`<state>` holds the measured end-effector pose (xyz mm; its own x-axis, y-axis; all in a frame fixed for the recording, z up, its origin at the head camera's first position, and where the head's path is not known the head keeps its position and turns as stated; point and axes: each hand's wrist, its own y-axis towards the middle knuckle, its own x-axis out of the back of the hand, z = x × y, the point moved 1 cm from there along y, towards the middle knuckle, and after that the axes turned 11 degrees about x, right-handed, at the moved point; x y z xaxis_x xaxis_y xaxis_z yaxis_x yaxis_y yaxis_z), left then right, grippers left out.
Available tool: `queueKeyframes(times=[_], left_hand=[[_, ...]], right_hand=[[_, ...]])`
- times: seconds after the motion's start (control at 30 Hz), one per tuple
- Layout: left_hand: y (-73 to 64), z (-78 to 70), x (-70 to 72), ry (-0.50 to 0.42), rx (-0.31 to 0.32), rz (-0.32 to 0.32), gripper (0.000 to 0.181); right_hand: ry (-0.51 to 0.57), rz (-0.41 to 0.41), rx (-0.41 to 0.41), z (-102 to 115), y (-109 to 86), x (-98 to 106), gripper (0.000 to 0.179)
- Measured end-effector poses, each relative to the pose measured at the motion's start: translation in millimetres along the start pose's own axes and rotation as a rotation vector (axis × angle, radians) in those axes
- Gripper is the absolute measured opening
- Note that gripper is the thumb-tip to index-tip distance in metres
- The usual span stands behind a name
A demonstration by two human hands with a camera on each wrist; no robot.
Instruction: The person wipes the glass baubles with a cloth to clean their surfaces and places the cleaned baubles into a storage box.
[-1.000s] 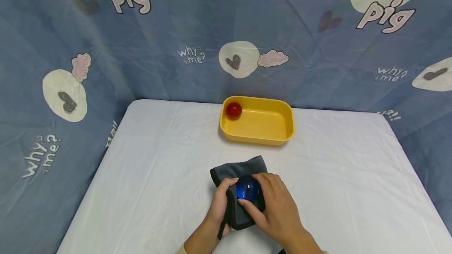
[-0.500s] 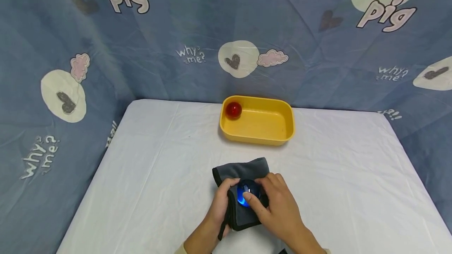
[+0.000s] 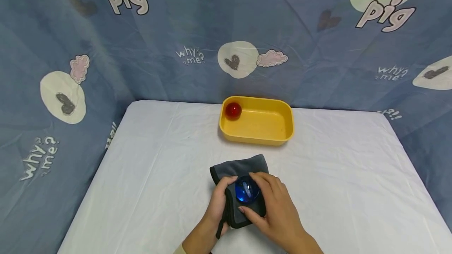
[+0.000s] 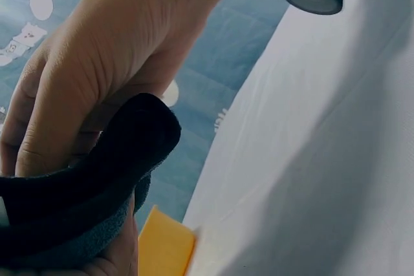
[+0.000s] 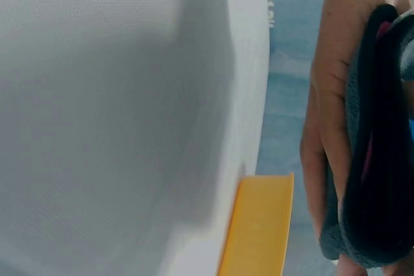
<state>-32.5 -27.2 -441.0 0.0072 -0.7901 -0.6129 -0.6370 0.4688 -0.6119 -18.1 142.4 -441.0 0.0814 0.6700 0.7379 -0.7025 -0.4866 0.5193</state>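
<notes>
Just in front of the person, the left hand (image 3: 218,203) grips a folded grey cloth (image 3: 243,166) with dark edging. A clear blue glass ball (image 3: 246,189) lies on the cloth, between the left thumb and the right hand (image 3: 277,207). Around the ball curve the right hand's fingers at its upper right, with the thumb just below it. The dark cloth (image 4: 84,218) hides much of the lower left in the left wrist view. In the right wrist view, cloth folds (image 5: 378,159) cover nearly all of the ball.
Farther back on the white table (image 3: 159,175) stands a yellow rectangular tub (image 3: 261,142). A red ball (image 3: 233,111) sits in its far left corner. A blue printed curtain (image 3: 169,77) surrounds the table's back and sides.
The right thumb has slid from across the ball's front to just below it, and more of the ball shows. Both hands and the cloth have shifted slightly up and left.
</notes>
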Motion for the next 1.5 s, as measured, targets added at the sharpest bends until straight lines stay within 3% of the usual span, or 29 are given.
queueKeyframes(times=[0.2,0.53,0.8,1.0,1.13,1.3,1.5], left_hand=[[-0.4,-0.2,-1.6,0.0,-0.004,0.0,0.062],[-2.5,5.5,-0.7,0.01,0.006,-0.027,0.066],[-2.1,8.9,-2.2,0.013,0.005,-0.024,0.063],[-1.0,10.8,-3.2,0.024,0.019,-0.022,0.063],[-1.3,11.0,-1.6,0.025,0.019,-0.009,0.064],[-2.0,8.2,-3.5,0.018,0.0,-0.009,0.065],[-0.6,6.4,-6.0,0.016,-0.018,0.003,0.06]], right_hand=[[0.012,-0.018,0.004,-0.3,1.0,1.5,0.061],[0.017,-0.042,-0.021,-2.0,2.4,4.2,0.056],[-0.038,-0.077,-0.046,-4.9,5.5,3.6,0.056],[-0.043,-0.053,-0.065,-7.6,4.2,6.5,0.053],[-0.02,0.011,-0.072,-6.9,1.9,10.5,0.052],[-0.006,0.054,-0.018,-7.2,-2.5,14.6,0.069],[-0.035,0.052,0.082,-8.0,-0.6,15.8,0.067]])
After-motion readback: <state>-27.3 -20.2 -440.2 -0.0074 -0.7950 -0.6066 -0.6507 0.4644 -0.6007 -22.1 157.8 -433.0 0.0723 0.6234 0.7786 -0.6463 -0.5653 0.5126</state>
